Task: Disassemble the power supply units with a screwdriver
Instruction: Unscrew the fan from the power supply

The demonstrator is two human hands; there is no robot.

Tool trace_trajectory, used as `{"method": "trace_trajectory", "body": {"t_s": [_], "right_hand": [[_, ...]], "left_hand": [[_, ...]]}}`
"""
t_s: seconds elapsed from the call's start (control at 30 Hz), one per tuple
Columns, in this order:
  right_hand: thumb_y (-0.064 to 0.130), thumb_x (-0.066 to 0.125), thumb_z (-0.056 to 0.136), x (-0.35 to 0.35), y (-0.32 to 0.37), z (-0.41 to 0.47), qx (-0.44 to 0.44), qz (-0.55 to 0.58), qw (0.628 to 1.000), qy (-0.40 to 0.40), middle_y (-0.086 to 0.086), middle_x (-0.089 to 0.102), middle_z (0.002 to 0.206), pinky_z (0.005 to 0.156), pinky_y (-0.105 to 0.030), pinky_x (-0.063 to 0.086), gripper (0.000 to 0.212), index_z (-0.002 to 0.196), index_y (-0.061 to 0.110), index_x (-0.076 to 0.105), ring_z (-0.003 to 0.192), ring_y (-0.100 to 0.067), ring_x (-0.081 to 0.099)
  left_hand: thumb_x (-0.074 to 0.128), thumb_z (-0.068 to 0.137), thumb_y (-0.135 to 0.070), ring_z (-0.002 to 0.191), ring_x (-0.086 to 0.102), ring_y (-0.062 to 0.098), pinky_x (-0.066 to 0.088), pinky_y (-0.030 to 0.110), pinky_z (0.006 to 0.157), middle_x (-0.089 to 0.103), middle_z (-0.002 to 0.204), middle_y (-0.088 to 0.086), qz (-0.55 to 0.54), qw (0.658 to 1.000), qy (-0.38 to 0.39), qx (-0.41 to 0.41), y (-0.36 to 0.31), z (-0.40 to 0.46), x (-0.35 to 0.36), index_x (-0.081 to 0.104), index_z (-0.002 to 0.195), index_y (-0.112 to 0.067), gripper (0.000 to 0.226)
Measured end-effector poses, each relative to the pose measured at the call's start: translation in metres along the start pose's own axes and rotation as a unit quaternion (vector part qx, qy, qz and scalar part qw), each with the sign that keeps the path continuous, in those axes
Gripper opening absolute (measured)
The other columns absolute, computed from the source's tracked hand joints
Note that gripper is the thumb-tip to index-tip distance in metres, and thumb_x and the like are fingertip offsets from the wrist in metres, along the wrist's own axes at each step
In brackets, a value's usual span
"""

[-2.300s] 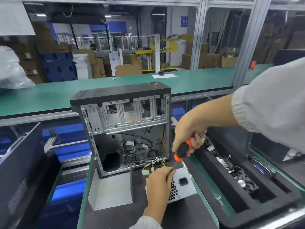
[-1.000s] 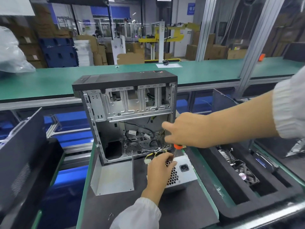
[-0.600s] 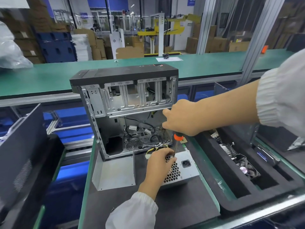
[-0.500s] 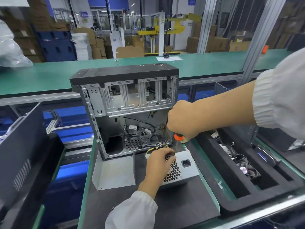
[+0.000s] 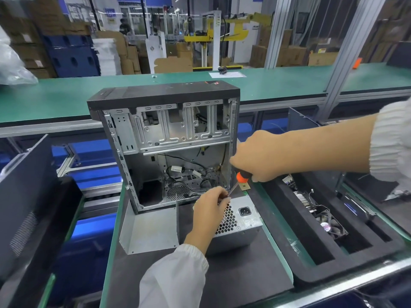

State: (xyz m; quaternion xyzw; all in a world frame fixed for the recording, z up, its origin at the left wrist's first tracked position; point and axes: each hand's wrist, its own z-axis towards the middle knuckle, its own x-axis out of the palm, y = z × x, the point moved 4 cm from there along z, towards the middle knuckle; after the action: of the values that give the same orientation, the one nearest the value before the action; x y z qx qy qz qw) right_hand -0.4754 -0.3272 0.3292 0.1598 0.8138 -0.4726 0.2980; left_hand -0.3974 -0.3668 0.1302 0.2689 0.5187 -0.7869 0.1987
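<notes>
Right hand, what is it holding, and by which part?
The right hand grips the screwdriver by its orange-and-black handle, tip down at the power supply unit.

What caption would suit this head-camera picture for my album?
Right hand drives an orange-handled screwdriver into a power supply unit steadied by the left hand.

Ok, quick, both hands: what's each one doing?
Left hand: fingers curled on the power supply unit.
Right hand: gripping the screwdriver.
</notes>
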Motion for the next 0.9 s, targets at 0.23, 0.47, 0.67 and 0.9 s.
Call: {"method": "trace_trajectory", "body": {"t_s": [0.23,0.47,0.67,0.9], "right_hand": [[0.051,0.043,0.096,0.013,-0.015,-0.014,0.033,0.082,0.995,0.036,-0.001,0.05,0.083,0.064,-0.03,0.042,0.043,0.116,0.015,0.057,0.079,-0.026,0.055],[0.041,0.046,0.096,0.031,0.003,-0.015,-0.025,0.154,0.981,0.112,-0.006,0.071,0.099,0.047,-0.02,0.034,0.04,0.112,0.012,0.068,0.09,-0.022,0.068],[0.043,0.047,0.095,0.035,0.011,-0.009,-0.027,0.139,0.984,0.11,-0.006,0.071,0.101,0.05,-0.02,0.038,0.041,0.112,0.012,0.068,0.091,-0.021,0.068],[0.044,0.047,0.095,0.036,0.011,-0.007,-0.028,0.146,0.982,0.118,-0.005,0.071,0.102,0.048,-0.019,0.035,0.043,0.116,0.011,0.067,0.092,-0.021,0.068]], "left_hand": [[0.058,0.096,-0.014,0.078,0.056,0.002,0.045,0.021,0.066,0.057,0.083,-0.013,-0.053,0.993,-0.103,-0.018,0.002,-0.008,-0.017,0.056,0.092,-0.019,0.007],[0.037,0.096,0.002,0.081,0.051,0.027,0.044,0.048,0.075,0.049,0.102,0.002,0.018,0.994,0.086,0.066,-0.015,-0.041,-0.01,0.057,0.103,-0.01,0.024],[0.035,0.098,-0.008,0.067,0.043,0.021,0.039,0.039,0.065,0.043,0.069,-0.007,0.06,0.99,0.11,0.062,-0.018,-0.052,-0.015,0.048,0.102,-0.022,0.02],[0.031,0.106,-0.023,0.054,0.03,0.012,0.028,0.031,0.054,0.037,0.062,-0.002,-0.09,0.984,0.154,0.009,-0.016,-0.044,-0.016,0.047,0.112,-0.025,0.017]]}}
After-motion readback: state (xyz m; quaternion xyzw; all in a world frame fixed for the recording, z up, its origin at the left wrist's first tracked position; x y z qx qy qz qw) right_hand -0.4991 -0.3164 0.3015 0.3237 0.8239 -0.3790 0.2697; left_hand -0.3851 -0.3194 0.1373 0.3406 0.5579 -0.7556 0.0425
